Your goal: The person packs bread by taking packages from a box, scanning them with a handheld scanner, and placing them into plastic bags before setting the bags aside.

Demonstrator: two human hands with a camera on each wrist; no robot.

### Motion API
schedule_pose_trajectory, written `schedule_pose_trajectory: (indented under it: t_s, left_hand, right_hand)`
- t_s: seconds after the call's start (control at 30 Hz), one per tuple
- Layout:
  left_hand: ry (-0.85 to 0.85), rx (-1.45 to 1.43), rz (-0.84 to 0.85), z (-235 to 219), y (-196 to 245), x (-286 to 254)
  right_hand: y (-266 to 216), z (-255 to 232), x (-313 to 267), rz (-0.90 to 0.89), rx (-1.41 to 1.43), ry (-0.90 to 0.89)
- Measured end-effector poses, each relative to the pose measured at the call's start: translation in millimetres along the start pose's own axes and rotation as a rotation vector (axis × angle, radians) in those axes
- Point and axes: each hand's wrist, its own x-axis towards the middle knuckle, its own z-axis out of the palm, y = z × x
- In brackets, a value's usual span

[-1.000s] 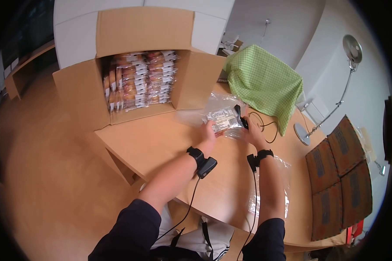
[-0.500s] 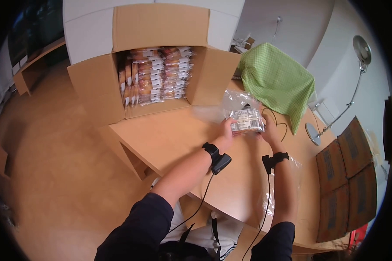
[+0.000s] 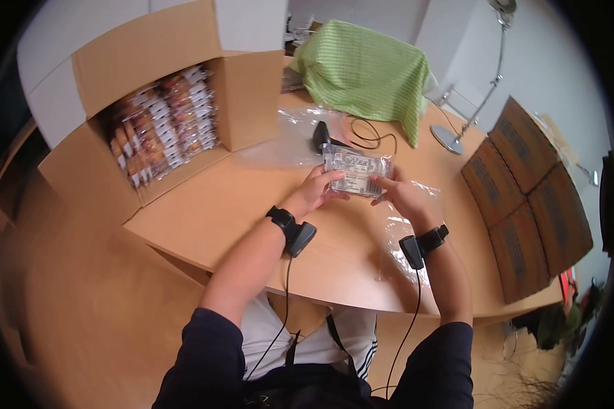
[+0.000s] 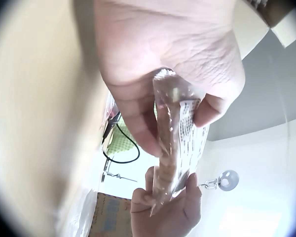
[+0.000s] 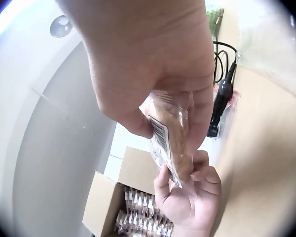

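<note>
Fingers gripping at both ends! Head view, 12 at the top: the left hand (image 3: pixel 314 189) pinches the packet (image 3: pixel 355 174) at its 9 o'clock end, the right hand (image 3: pixel 408 198) has the 3 o'clock end, thumbs over the printed label. The packet is up over the table (image 3: pixel 324 235), and look, the scanner (image 3: pixel 322 138) sits near it at 11 o'clock, its cable (image 3: pixel 375 142) looping towards 1. The open box (image 3: pixel 252 102), full of wrapped packs (image 3: pixel 164 126), stands at 10; the green cloth (image 3: pixel 365 71) is at 12, the lamp (image 3: pixel 447 139) at 2, the brown cartons (image 3: pixel 525 204) at 3. A clear bag (image 3: pixel 396 238) lies at 5, by the right wrist.

Over to the left wrist view: left hand at 12, fingers one side, thumb on the label side, packet edge-on between them, brown contents showing. Right hand at 6, clasping the far end.

And the right wrist view: right hand at 12, thumb by the barcode, fingers opposite; left hand at 5 on the other end. Scanner at 2, box at 7.
</note>
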Motion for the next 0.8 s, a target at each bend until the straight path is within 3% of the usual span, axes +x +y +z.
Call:
schedule_pose_trajectory:
  t_s: [0.07, 0.13, 0.23, 0.3, 0.33, 0.4, 0.47, 0.57, 0.8]
  left_hand:
    - [-0.134, 0.039, -0.109, 7, 0, -6]
    - [-0.151, 0.078, -0.144, 14, -4, -10]
    - [-0.349, 0.092, -0.205, 4, -13, -6]
    - [-0.353, 0.106, -0.23, 3, -12, -6]
    - [-0.348, 0.127, -0.239, 2, -12, -5]
    - [-0.35, 0.134, -0.246, -3, -13, -3]
    - [-0.356, 0.157, -0.257, -2, -14, -3]
    - [-0.341, 0.144, -0.26, 1, -12, -5]
    - [-0.327, 0.214, -0.259, 6, -10, -7]
  right_hand:
    - [1, -4, -23, 0.026, -0.044, -0.01]
    - [-1, -10, -52, 0.011, -0.04, 0.024]
    - [-1, -27, -96, -0.084, -0.048, 0.115]
    - [-3, -36, -131, -0.56, -0.863, 0.302]
    - [-7, -34, -146, -0.554, -0.872, 0.308]
    - [-14, -27, -173, -0.912, -1.295, 0.33]
    - [-14, -24, -193, -1.028, -1.377, 0.321]
    - [-17, -19, -218, -1.012, -1.499, 0.307]
    - [4, -26, -242, -1.131, -1.364, 0.384]
